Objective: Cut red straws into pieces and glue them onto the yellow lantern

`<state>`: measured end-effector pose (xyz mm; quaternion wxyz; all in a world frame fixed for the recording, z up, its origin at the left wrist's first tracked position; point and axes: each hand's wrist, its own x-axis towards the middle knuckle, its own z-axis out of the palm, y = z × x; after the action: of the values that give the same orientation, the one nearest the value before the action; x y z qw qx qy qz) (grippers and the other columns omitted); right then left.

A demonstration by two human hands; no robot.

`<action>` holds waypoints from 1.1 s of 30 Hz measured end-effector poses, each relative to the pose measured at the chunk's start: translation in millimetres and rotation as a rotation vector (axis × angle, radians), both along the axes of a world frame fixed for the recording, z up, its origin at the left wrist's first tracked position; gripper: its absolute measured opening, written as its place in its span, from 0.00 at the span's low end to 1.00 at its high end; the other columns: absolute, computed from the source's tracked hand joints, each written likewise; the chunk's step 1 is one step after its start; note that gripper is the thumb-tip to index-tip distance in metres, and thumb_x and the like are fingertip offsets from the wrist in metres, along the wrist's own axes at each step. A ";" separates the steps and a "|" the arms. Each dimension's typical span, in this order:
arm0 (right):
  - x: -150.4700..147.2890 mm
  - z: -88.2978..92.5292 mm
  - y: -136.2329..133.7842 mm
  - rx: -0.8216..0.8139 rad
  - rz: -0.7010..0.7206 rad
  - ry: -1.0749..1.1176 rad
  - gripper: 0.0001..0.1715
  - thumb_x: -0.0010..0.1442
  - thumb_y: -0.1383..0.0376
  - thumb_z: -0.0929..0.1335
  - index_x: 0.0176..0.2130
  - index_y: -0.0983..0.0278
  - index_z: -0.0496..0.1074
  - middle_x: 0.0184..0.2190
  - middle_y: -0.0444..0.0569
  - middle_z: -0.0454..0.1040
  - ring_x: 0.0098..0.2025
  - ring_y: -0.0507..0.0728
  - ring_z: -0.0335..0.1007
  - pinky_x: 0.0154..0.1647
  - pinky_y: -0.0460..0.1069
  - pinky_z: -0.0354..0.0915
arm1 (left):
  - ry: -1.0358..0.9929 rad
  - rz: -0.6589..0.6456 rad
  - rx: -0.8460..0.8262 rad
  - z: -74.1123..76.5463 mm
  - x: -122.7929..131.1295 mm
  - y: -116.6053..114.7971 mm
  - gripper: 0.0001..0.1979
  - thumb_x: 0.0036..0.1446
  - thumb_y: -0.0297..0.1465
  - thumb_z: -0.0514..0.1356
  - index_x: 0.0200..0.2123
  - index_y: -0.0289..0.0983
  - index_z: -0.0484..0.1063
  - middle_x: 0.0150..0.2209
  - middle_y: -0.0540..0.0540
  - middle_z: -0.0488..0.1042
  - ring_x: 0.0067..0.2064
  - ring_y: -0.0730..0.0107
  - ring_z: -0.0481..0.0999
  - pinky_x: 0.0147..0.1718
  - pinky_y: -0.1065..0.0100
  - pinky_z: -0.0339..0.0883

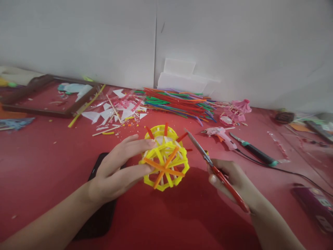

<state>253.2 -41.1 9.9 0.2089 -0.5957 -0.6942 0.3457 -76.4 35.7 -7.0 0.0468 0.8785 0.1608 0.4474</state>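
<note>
My left hand [117, 170] grips the side of a small round frame [166, 163] built of yellow fuzzy pipe cleaners and pale sticks. Orange strips [164, 167] cross over its near face, and several red pieces [165, 129] stick out around its far end. To the right, my right hand [231, 177] holds red-handled scissors [223, 184], blades pointing up and left. The blade tips are close to a red piece on the frame's right side; whether they touch it I cannot tell. Part of the frame is hidden behind my left fingers.
A black phone [97, 215] lies under my left forearm. Loose pipe cleaners [179, 104] and white scraps [127, 111] lie along the wall. At right are a pink glue gun [223, 135] with its cord, a green-and-black cutter [257, 151] and a maroon box [312, 203].
</note>
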 end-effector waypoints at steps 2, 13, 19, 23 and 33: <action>-0.1 0.0 0.0 0.002 0.001 -0.005 0.32 0.60 0.37 0.60 0.27 0.62 0.58 0.22 0.40 0.53 0.25 0.50 0.45 0.25 0.48 0.43 | -0.008 -0.009 0.007 0.2 -0.5 0.3 0.16 0.53 0.18 0.63 0.43 0.40 0.72 0.68 0.50 0.58 0.59 0.59 0.71 0.61 0.44 0.65; -0.3 -1.4 0.8 -0.028 -0.033 0.003 0.32 0.58 0.37 0.63 0.25 0.61 0.57 0.21 0.39 0.50 0.24 0.50 0.43 0.24 0.47 0.43 | -0.001 0.023 -0.013 -0.4 -1.4 -1.9 0.15 0.56 0.21 0.61 0.44 0.44 0.72 0.68 0.51 0.59 0.59 0.59 0.72 0.61 0.43 0.66; -2.2 -1.8 -0.5 -0.006 -0.104 -0.047 0.33 0.55 0.37 0.66 0.23 0.61 0.57 0.21 0.39 0.48 0.24 0.50 0.42 0.22 0.47 0.44 | 0.015 0.023 -0.001 -3.2 -4.0 -0.4 0.17 0.54 0.21 0.63 0.45 0.45 0.71 0.68 0.53 0.59 0.58 0.60 0.73 0.60 0.42 0.66; -4.4 -3.7 -0.2 0.056 -0.143 -0.076 0.34 0.53 0.37 0.67 0.20 0.61 0.56 0.20 0.39 0.46 0.23 0.50 0.41 0.21 0.46 0.43 | 0.010 0.010 0.015 -4.1 -3.6 0.1 0.16 0.54 0.21 0.63 0.44 0.45 0.72 0.68 0.52 0.59 0.57 0.59 0.73 0.60 0.42 0.66; -0.2 -6.4 16.0 0.129 -0.349 -0.402 0.34 0.51 0.34 0.65 0.21 0.60 0.58 0.16 0.40 0.54 0.20 0.52 0.49 0.22 0.47 0.47 | -0.020 0.086 0.026 -0.6 7.0 2.2 0.20 0.51 0.25 0.68 0.47 0.45 0.71 0.56 0.41 0.72 0.53 0.57 0.76 0.51 0.51 0.74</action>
<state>253.0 -25.2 3.5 0.1608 -0.7487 -0.6289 0.1344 -69.4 37.9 -7.6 0.0177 0.8668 0.1919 0.4599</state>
